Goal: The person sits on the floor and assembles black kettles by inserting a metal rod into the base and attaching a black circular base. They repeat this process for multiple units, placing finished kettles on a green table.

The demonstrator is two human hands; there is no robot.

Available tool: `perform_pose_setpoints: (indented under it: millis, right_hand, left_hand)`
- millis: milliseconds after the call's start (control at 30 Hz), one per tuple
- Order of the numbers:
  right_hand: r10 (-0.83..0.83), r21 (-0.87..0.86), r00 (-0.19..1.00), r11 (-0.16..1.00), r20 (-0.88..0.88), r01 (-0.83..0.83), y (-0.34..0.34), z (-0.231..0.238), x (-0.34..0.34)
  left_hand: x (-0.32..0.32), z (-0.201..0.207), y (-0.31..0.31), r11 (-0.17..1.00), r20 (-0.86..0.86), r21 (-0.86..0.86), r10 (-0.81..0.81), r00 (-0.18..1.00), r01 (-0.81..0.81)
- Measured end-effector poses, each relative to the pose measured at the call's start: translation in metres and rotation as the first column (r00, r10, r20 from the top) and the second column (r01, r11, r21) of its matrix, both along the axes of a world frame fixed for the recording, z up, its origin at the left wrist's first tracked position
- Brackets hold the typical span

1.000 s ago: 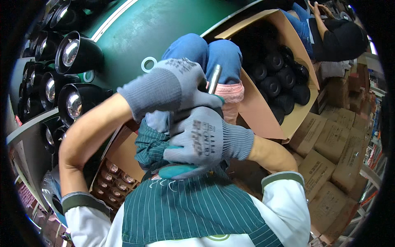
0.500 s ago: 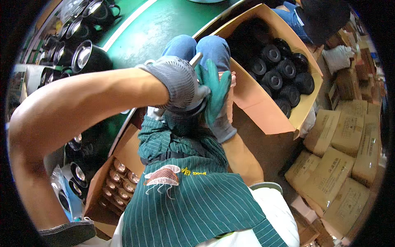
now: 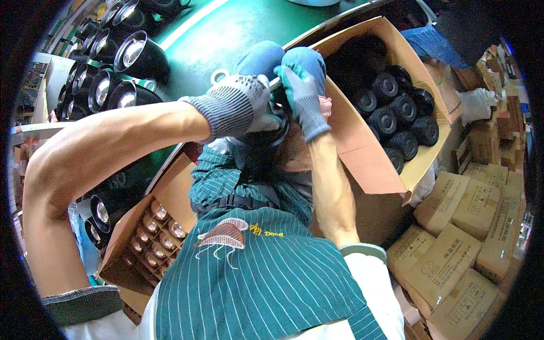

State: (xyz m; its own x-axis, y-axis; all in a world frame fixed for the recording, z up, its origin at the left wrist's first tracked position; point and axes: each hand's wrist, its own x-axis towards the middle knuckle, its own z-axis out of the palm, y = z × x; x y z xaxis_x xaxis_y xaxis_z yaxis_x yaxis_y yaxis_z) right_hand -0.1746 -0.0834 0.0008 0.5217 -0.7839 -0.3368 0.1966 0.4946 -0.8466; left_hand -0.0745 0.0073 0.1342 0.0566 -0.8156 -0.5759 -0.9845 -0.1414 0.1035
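Note:
A black rounded vessel point(image 3: 258, 157) rests in my lap, its top rim under my hands and its sides partly hidden. My left hand point(image 3: 241, 105), in a grey knit glove, is closed over a metal tool with a ring-shaped end point(image 3: 220, 76) just above the vessel's rim. The tool's other end shows between the two hands. My right hand point(image 3: 303, 99), in a grey and green glove, has its fingers curled at that end. Folded pinkish cloth point(image 3: 324, 106) lies beside my right wrist.
Black pots with shiny insides point(image 3: 133, 51) crowd the green table point(image 3: 198, 42) at left. A carton point(image 3: 368, 164) of black round parts stands at right. Silvery round pieces fill a divided carton point(image 3: 175, 170) at lower left. Sealed cartons point(image 3: 447, 260) are stacked at right; another person's jeans-clad leg point(image 3: 433, 45) is beyond.
My right hand has gone from lying stretched along the vessel to curling its fingers by the tool's end. The tool has turned, showing more of its ring. The whole view has shifted slightly.

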Motion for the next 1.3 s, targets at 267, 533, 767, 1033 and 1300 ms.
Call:
perform_pose_setpoints:
  millis: [267,533,767,1033,1300]
  right_hand:
    - [-0.219,-0.307,0.974,0.932,-0.052,0.193,0.03,0.013,-0.017]
    - [-0.311,-0.454,0.95,0.843,0.024,0.288,0.058,0.013,-0.048]
    - [-0.308,-0.75,0.92,0.661,-0.24,0.026,0.026,-0.017,-0.076]
    - [-0.105,-0.689,0.767,0.529,-0.633,-0.496,0.082,0.032,-0.081]
    - [-0.21,-0.826,0.967,0.563,-0.142,0.001,0.039,0.12,-0.079]
  left_hand:
    - [0.021,-0.011,0.02,0.983,-0.2,-0.155,-0.126,0.972,0.095]
    - [0.063,-0.033,0.006,0.886,-0.366,-0.294,-0.451,0.814,0.359]
    - [0.062,-0.016,-0.03,0.858,-0.355,-0.452,-0.422,0.834,0.242]
    - [0.191,-0.185,-0.057,0.711,0.141,-0.67,0.406,0.903,-0.215]
    - [0.182,-0.14,-0.045,0.699,0.012,-0.56,0.544,0.839,-0.445]
